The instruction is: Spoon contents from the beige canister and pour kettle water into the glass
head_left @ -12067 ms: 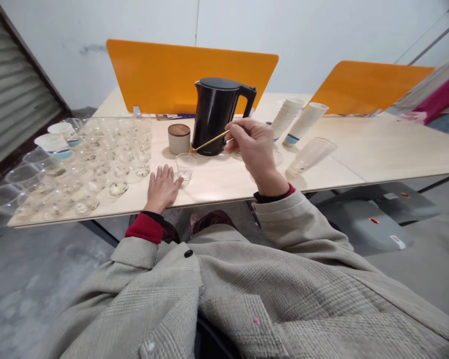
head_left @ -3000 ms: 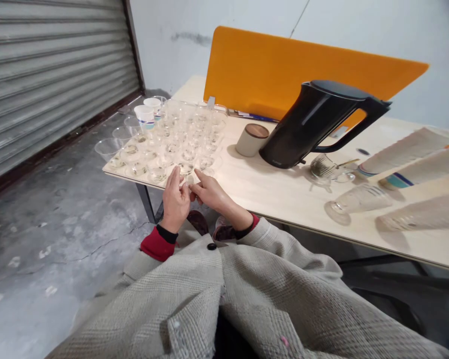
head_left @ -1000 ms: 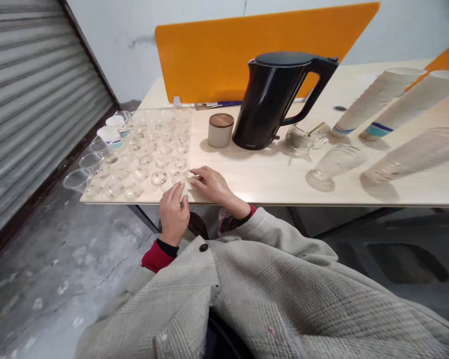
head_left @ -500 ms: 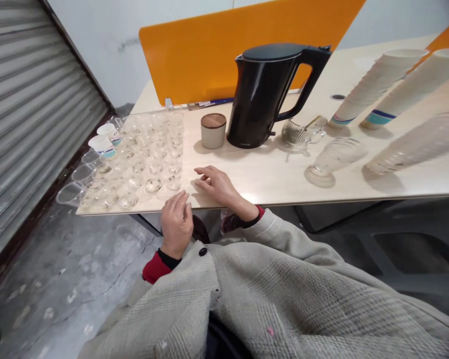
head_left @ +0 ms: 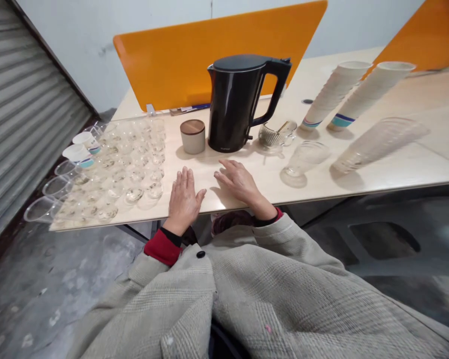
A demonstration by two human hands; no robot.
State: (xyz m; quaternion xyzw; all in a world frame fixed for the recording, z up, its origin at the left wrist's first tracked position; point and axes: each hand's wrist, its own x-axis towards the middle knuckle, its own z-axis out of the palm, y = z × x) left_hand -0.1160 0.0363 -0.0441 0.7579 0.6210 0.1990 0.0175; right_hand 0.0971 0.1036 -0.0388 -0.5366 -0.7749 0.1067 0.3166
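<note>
Spoon (head_left: 283, 127) moved from the right hand (head_left: 241, 184) into the mug (head_left: 268, 136), left hand (head_left: 185, 199) shifted from the near edge farther onto the tabletop (head_left: 273, 187), fingers straightened.

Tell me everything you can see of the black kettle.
The kettle stands upright on the table, glossy black, possibly plastic or coated metal. A dark lid sits closed on top, with a short spout at picture left, a looped handle opposite and a small switch low beneath it. Lettering near the base is too small to read. A jar stands close by; an orange panel rises behind. Neither the left hand nor the right hand touches it. Its contents are hidden.
</note>
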